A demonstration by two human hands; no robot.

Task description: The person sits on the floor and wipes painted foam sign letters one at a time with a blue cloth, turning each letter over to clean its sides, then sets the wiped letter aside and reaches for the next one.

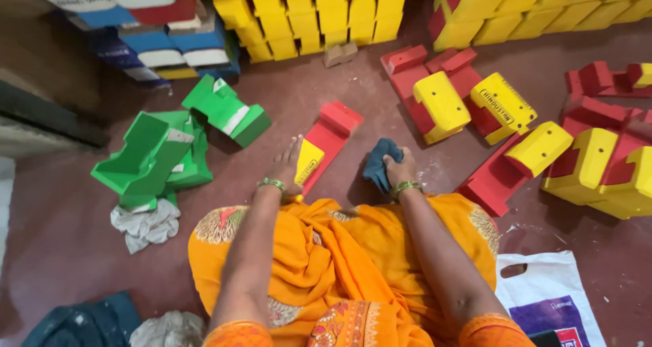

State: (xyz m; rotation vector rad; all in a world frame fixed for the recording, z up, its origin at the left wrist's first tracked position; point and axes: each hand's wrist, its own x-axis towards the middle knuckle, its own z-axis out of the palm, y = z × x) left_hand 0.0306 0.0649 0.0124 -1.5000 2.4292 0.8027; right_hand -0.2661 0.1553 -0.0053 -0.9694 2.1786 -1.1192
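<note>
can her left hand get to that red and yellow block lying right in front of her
Probably yes. The left hand already rests against the red and yellow block on the floor, with nothing between them. The right hand holds a blue cloth off to the side.

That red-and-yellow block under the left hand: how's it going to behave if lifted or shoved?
The red-and-yellow block looks rigid: straight edges, stepped ends, no sag. Lying flat on the floor, it should slide rather than roll or tip. The painted faces look glossy, so perhaps slick under the left hand. Weight cannot be told.
</note>
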